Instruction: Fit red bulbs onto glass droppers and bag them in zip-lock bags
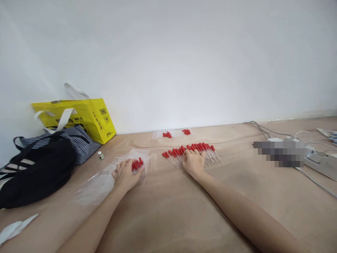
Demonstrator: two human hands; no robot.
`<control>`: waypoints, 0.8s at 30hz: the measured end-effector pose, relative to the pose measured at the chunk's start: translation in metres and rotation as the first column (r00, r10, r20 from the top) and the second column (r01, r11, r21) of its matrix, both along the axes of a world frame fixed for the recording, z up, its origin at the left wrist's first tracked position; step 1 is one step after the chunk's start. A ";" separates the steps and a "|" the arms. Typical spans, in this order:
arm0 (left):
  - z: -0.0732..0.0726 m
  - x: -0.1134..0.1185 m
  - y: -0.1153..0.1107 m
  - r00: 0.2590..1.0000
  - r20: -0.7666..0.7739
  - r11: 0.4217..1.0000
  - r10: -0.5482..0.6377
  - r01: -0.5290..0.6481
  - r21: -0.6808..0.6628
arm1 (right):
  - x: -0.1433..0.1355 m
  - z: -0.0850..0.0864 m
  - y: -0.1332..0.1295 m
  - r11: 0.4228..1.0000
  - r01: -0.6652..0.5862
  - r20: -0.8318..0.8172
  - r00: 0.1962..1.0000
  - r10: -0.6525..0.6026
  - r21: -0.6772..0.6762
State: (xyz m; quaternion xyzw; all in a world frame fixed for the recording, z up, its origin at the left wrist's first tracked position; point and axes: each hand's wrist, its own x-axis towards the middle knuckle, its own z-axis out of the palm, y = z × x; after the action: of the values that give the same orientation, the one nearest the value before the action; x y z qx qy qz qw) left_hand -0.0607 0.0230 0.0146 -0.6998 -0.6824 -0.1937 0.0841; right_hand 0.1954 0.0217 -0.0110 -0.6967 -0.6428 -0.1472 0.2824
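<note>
My left hand (126, 174) curls around a clear plastic bag (141, 172), its thumb and fingers on either side of several red rubber bulbs (137, 164). Just right of it lie several thin glass tubes (153, 163) without bulbs. A long slanting row of droppers (212, 156), red bulbs at the far end and thin clear tubes toward me, spreads across the table. Over the middle of that row my right hand (194, 163) is closed, fingertips down among the red bulbs. What exactly its fingers grip is partly hidden by the hand.
Flat clear bags (96, 186) lie under my left forearm. Near the wall is another bag (158, 134) with loose red bulbs (167, 134). Left stand a yellow bag (102, 119), a black bag (52, 172) and a small bottle (101, 155). Right are a power strip (321, 163) and cables.
</note>
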 end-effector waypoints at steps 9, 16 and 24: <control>-0.011 -0.015 0.019 0.996 -0.014 0.993 -0.085 0.083 -0.078 | -0.002 -0.003 -0.004 0.997 -0.071 0.028 0.997 0.071 0.030; -0.011 -0.001 0.036 0.970 0.026 0.959 -0.242 0.244 -0.145 | -0.006 -0.005 -0.010 0.978 -0.185 0.068 0.982 0.178 0.101; -0.022 0.046 0.031 0.932 0.100 0.930 -0.349 0.358 -0.082 | -0.007 -0.004 -0.019 0.948 -0.299 0.093 0.953 0.289 0.111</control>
State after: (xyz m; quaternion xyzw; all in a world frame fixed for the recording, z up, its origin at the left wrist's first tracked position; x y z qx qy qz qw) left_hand -0.0149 0.0535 -0.0070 -0.8058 -0.5569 -0.2006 -0.0155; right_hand 0.1888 0.0029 -0.0148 -0.5682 -0.7393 -0.1694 0.3192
